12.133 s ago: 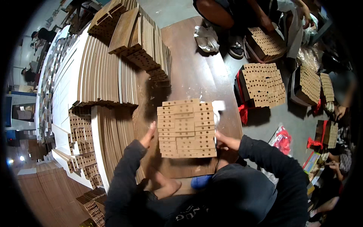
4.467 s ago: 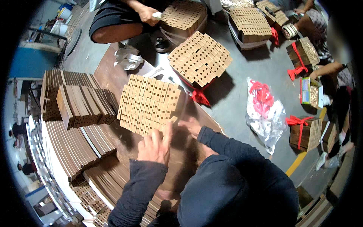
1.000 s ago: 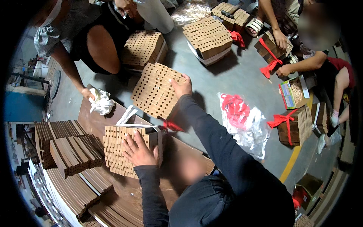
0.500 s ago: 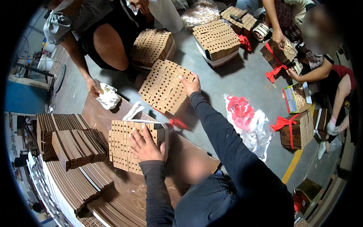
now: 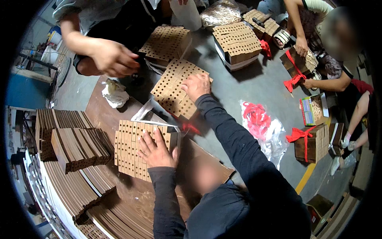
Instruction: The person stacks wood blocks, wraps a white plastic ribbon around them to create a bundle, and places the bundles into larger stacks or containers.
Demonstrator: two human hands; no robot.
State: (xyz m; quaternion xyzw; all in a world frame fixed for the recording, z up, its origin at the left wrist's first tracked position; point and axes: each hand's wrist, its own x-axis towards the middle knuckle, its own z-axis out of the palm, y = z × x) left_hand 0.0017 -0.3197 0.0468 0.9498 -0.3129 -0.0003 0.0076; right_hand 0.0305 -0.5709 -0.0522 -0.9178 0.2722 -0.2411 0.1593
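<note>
My left hand (image 5: 158, 151) lies with fingers spread on a bundle of drilled wooden strips (image 5: 126, 153) on the brown board. A white band (image 5: 143, 111) sticks up behind that bundle. Farther off, my right hand (image 5: 198, 86) rests on the corner of a second drilled wooden bundle (image 5: 169, 89), its fingers laid over the holed top. A red strip (image 5: 191, 127), blurred, shows below this second bundle. Neither hand is wrapped round anything.
Stacks of wooden strips (image 5: 79, 147) stand at the left. A co-worker's hand (image 5: 115, 59) hovers above a crumpled white bundle (image 5: 114, 95). A plastic bag of red and white strips (image 5: 258, 121) lies at right. At far right, another person handles a red-tied wooden bundle (image 5: 292, 65).
My right hand has shifted from gripping the far bundle's corner to lying on its top. The co-worker's hand has let go of the white bundle and risen toward the right.
</note>
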